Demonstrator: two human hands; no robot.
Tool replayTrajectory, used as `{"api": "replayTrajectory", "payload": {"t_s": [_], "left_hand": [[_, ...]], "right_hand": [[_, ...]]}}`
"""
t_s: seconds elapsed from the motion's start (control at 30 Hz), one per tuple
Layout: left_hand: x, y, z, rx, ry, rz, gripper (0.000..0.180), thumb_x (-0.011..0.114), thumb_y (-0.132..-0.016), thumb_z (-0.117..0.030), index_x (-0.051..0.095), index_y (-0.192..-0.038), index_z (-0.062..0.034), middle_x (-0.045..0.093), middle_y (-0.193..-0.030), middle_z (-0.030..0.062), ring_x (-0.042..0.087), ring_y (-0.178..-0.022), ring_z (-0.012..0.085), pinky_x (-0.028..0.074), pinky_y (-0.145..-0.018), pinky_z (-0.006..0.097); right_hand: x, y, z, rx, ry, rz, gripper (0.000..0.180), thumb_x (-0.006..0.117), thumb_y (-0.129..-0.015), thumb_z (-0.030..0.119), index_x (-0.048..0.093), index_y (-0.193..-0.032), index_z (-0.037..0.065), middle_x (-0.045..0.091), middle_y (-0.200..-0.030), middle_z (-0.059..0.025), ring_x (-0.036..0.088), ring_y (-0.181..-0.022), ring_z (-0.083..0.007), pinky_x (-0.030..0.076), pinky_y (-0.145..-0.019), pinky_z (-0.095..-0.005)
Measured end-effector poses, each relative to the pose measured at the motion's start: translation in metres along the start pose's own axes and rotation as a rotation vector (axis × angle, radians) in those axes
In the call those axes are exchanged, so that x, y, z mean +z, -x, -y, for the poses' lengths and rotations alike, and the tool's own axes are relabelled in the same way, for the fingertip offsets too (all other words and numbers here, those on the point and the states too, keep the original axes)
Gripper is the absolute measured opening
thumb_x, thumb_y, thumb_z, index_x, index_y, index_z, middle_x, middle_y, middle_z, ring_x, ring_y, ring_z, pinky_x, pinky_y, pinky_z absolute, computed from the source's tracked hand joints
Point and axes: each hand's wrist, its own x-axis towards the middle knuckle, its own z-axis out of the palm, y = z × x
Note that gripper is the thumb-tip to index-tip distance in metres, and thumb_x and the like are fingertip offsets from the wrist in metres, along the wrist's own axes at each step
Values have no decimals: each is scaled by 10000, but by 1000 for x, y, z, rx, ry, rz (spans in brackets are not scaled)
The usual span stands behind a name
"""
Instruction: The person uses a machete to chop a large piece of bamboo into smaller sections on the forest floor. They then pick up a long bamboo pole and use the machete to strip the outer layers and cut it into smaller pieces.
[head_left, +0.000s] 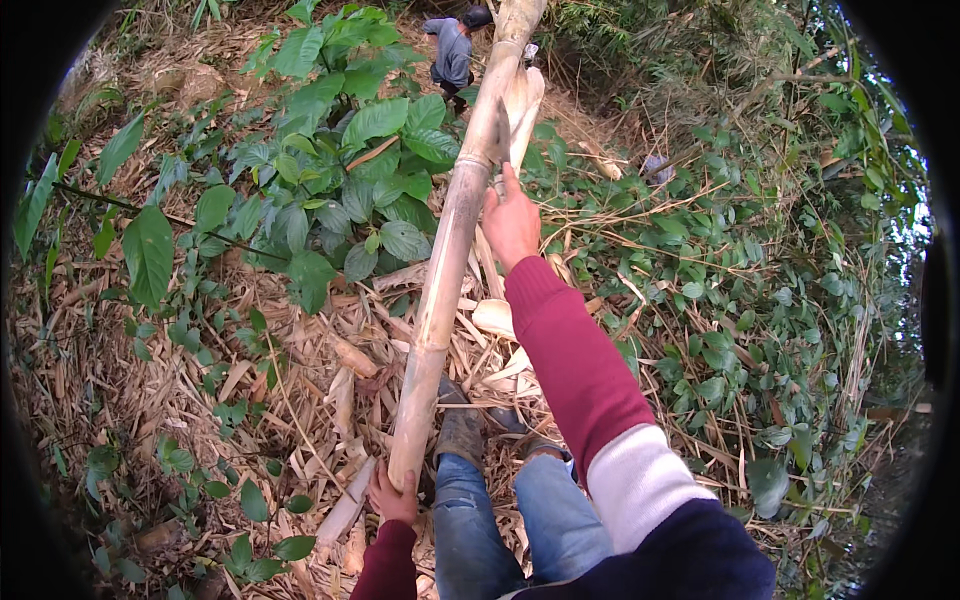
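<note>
While left-hand fingers (392,492) clasp the bamboo pole's (447,262) cut end, right-hand fingers (508,185) press open beside its node.

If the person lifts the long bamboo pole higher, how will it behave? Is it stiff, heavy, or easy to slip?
The bamboo pole looks thick and straight, so it is probably stiff and fairly heavy. The left hand holds its cut end and the right hand steadies it higher up, so its far end may tend to swing. Its smooth skin might slide in a loose hold.
</note>
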Motion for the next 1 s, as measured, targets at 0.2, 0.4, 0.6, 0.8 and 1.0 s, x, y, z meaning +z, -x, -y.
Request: {"api": "replayTrajectory", "payload": {"t_s": [0.2, 0.4, 0.6, 0.8, 1.0], "left_hand": [[-4, -1, 1, 11, 1, 20, 790, 591, -900, -632, 389, -1526, -195, 355, -1531, 191, 259, -1446, 383, 130, -1173, 594], [-11, -4, 6, 68, 32, 105, 767, 610, -932, -555, 380, -1519, -118, 372, -1504, 201, 299, -1407, 391, 196, -1176, 522], [-9, -6, 1, 62, 16, 98, 772, 604, -939, -553, 375, -1516, -95, 366, -1501, 220, 300, -1402, 397, 207, -1174, 523], [-9, -7, 4, 99, 18, 68, 748, 595, -952, -535, 380, -1512, -89, 401, -1455, 234, 361, -1360, 409, 255, -1156, 500], [-8, -11, 8, 86, 28, 112, 732, 586, -964, -525, 387, -1504, -72, 449, -1396, 248, 406, -1319, 402, 296, -1129, 487]], "right_hand": [[35, -27, -60, 58, -446, -63, 575, 649, -961, 285, 488, -1457, 43, 668, -1218, -191, 683, -939, -248, 554, -802, -359], [13, -30, -67, 134, -1214, 65, 569, 593, -1017, 230, 376, -1526, 96, 610, -776, -100, 580, -554, -169, 537, -488, -352], [-9, -40, -41, 251, -1132, 119, 591, 610, -999, 189, 370, -1528, 79, 610, -913, -139, 574, -558, -172, 526, -452, -353], [23, -74, -44, 348, -1017, 249, 398, 591, -998, 196, 561, -1343, 0, 641, -908, -133, 603, -560, -206, 543, -470, -367], [-1, -88, -70, 341, -846, 374, 391, 633, -949, 163, 620, -1322, 48, 662, -908, -148, 636, -574, -204, 552, -466, -377]]}}
